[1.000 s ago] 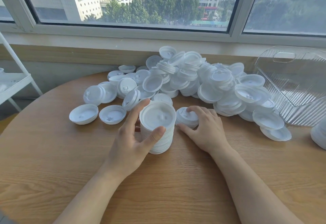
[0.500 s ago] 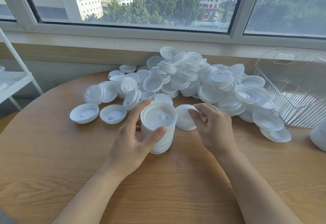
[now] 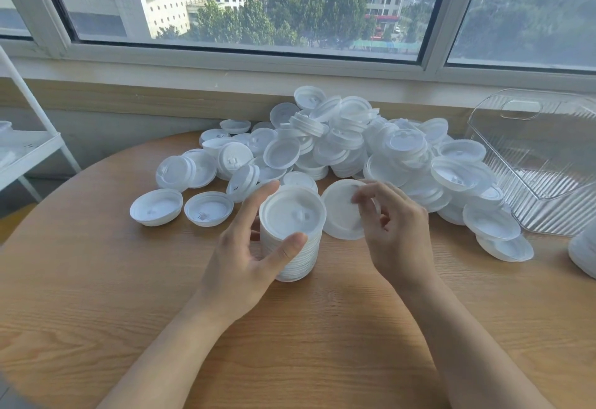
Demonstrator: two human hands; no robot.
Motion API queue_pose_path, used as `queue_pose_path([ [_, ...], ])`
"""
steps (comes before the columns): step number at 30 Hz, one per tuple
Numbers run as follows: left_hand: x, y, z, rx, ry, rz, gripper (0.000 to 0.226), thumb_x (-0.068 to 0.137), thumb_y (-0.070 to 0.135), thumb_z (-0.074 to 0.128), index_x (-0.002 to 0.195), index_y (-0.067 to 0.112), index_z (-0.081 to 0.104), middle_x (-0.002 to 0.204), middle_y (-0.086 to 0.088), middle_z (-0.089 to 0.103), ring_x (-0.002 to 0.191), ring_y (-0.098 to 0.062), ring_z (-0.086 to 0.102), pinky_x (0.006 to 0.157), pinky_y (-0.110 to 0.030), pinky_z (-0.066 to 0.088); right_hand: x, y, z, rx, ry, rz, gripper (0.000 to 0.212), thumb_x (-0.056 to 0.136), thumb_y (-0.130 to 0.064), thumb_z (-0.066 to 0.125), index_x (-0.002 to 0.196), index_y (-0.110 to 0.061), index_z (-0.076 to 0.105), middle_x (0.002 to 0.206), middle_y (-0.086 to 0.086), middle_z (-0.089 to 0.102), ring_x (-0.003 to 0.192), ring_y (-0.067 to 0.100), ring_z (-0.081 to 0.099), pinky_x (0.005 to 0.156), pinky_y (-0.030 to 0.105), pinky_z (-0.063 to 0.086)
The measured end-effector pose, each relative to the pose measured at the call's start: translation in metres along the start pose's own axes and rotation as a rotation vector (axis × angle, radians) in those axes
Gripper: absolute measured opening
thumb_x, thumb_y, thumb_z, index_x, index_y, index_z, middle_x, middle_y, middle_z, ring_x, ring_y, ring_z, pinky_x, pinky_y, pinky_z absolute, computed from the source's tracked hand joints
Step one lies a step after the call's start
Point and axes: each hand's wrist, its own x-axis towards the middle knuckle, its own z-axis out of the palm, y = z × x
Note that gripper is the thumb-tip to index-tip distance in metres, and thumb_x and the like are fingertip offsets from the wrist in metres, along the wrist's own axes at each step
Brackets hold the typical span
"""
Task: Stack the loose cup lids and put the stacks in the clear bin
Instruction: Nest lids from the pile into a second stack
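Stacking step: left hand (image 3: 245,257) curled round lid stack (image 3: 292,231); right hand (image 3: 392,228) pinches tilted loose lid (image 3: 340,212) beside it; next, level lid, seat on stack

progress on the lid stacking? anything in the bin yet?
Done: one stack built on the table, gripped by the left hand. In hand: the right hand pinches a single lid beside it. Left: the big loose pile; the clear bin shows no stacks inside.
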Motion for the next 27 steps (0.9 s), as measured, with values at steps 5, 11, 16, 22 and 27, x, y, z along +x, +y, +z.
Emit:
queue_pose_path([
  [5, -0.001, 0.001, 0.0, 0.02, -0.002, 0.014, 0.077, 0.081, 0.075, 0.065, 0.15, 0.051, 0.041, 0.143, 0.031, 0.055, 0.134, 0.0, 0.052, 0.103, -0.017, 0.04, 0.005, -0.019, -0.005, 0.254, 0.072, 0.202, 0.029, 0.104, -0.016, 0.06, 0.128, -0.029, 0.07, 0.082, -0.005, 0.067, 0.067, 0.027, 0.062, 0.06, 0.018, 0.046],
  [11, -0.001, 0.004, 0.005, -0.011, 0.007, 0.03, 0.083, 0.08, 0.073, 0.069, 0.154, 0.049, 0.038, 0.141, 0.037, 0.053, 0.133, 0.005, 0.052, 0.101, -0.011, 0.042, 0.0, -0.044, -0.001, 0.289, -0.099, 0.121, 0.033, 0.102, -0.036, 0.062, 0.134, -0.028, 0.067, 0.103, -0.029, 0.069, 0.094, 0.001, 0.065, 0.075, 0.017, 0.05],
  [16, -0.002, 0.002, 0.006, -0.026, 0.021, 0.033, 0.091, 0.078, 0.071, 0.072, 0.157, 0.052, 0.03, 0.131, 0.03, 0.063, 0.127, 0.001, 0.058, 0.097, -0.007, 0.042, -0.008, -0.051, 0.01, 0.041, -0.212, -0.076, 0.037, 0.102, -0.047, 0.056, 0.129, -0.025, 0.069, 0.129, -0.019, 0.066, 0.126, 0.007, 0.055, 0.103, 0.026, 0.045],
  [22, -0.001, 0.001, 0.007, -0.024, 0.02, 0.049, 0.09, 0.08, 0.072, 0.07, 0.157, 0.053, 0.028, 0.136, 0.026, 0.062, 0.131, -0.003, 0.058, 0.106, -0.026, 0.047, -0.007, -0.05, 0.009, -0.004, -0.231, -0.102, 0.052, 0.103, -0.053, 0.052, 0.146, -0.024, 0.056, 0.136, -0.016, 0.062, 0.13, 0.003, 0.049, 0.111, 0.024, 0.038],
  [27, -0.002, 0.002, 0.006, -0.042, 0.018, 0.068, 0.09, 0.082, 0.082, 0.062, 0.159, 0.055, 0.024, 0.149, 0.029, 0.052, 0.139, -0.007, 0.052, 0.114, -0.039, 0.045, -0.008, -0.048, 0.01, -0.017, -0.231, -0.104, 0.062, 0.102, -0.057, 0.049, 0.154, -0.021, 0.05, 0.139, -0.018, 0.058, 0.13, 0.004, 0.048, 0.111, 0.019, 0.035],
])
